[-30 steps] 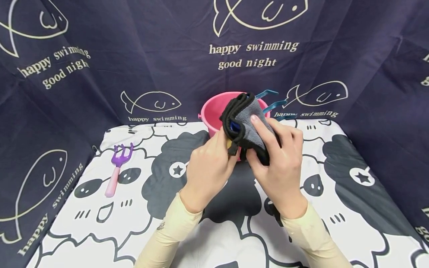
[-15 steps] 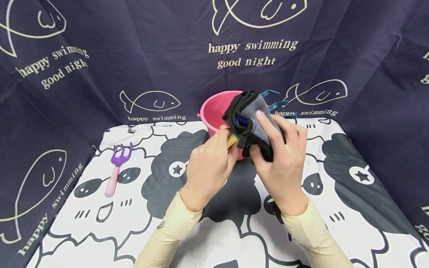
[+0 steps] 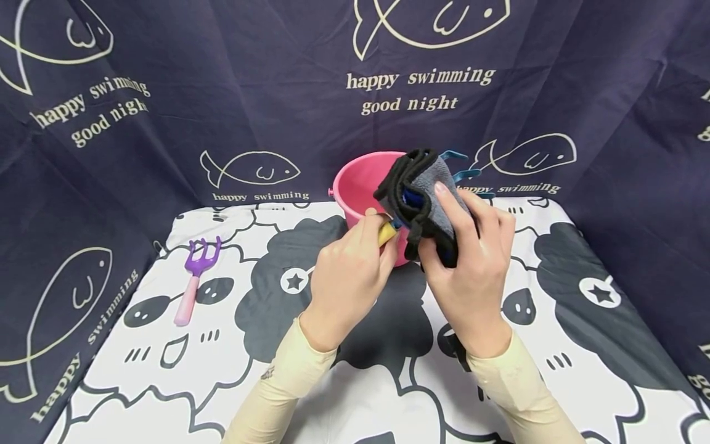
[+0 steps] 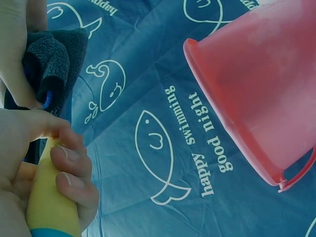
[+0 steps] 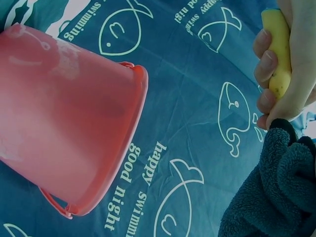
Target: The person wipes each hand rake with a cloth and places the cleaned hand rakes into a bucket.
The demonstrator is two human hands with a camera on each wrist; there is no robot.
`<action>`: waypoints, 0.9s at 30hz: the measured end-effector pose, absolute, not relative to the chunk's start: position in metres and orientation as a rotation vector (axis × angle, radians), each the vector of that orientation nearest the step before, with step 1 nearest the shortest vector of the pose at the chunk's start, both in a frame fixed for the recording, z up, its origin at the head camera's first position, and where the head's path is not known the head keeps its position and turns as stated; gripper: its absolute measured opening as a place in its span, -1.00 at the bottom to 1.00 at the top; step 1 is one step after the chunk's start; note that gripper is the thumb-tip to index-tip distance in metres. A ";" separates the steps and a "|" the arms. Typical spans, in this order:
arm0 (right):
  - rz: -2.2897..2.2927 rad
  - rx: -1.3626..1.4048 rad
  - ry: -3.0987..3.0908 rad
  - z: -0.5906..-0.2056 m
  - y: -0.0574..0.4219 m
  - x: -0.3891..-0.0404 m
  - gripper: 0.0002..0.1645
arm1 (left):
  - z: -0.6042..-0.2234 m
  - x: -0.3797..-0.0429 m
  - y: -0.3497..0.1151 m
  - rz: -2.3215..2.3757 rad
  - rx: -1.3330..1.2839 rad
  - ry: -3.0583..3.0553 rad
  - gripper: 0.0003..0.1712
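My left hand (image 3: 346, 271) grips the yellow handle (image 3: 387, 232) of a small hand rake, fingers curled round it in the left wrist view. The rake's blue tines (image 3: 467, 175) stick out at the upper right, beyond a folded grey cloth (image 3: 428, 180) with black edging. My right hand (image 3: 473, 271) holds that cloth, wrapped about the rake's middle, which it hides. Blue shows inside the fold. In the right wrist view the cloth (image 5: 266, 192) hangs bunched beside the yellow handle (image 5: 277, 54). Both hands are in front of a pink bucket (image 3: 355, 179).
A small fork (image 3: 194, 277) with purple tines and a pink handle lies at the left of the table. The table has a black and white sheep-print cloth (image 3: 222, 401). Dark blue fish-print curtains (image 3: 266, 92) stand at the back and sides.
My right hand and the cloth have shifted slightly right, away from my left hand, and more of the yellow handle shows. The tines have moved a little right too. My left hand has barely moved.
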State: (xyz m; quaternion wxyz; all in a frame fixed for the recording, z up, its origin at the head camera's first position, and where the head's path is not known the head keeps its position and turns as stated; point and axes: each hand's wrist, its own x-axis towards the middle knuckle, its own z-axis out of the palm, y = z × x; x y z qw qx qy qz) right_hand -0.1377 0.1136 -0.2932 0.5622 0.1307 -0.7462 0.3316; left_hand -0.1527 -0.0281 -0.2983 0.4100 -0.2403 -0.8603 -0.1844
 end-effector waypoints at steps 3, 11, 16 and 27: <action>0.778 0.303 -1.746 -0.291 0.113 -0.137 -0.43 | -0.298 -0.152 -0.028 -0.453 -0.603 -2.167 -0.74; 0.758 0.265 -1.705 -0.286 0.114 -0.136 -0.42 | -0.297 -0.151 -0.029 -0.421 -0.621 -2.158 -0.75; 0.759 0.240 -1.681 -0.286 0.118 -0.138 -0.43 | -0.298 -0.151 -0.029 -0.413 -0.633 -2.160 -0.70; 0.733 0.186 -1.616 -0.289 0.124 -0.146 -0.45 | -0.299 -0.149 -0.030 -0.410 -0.648 -2.166 -0.67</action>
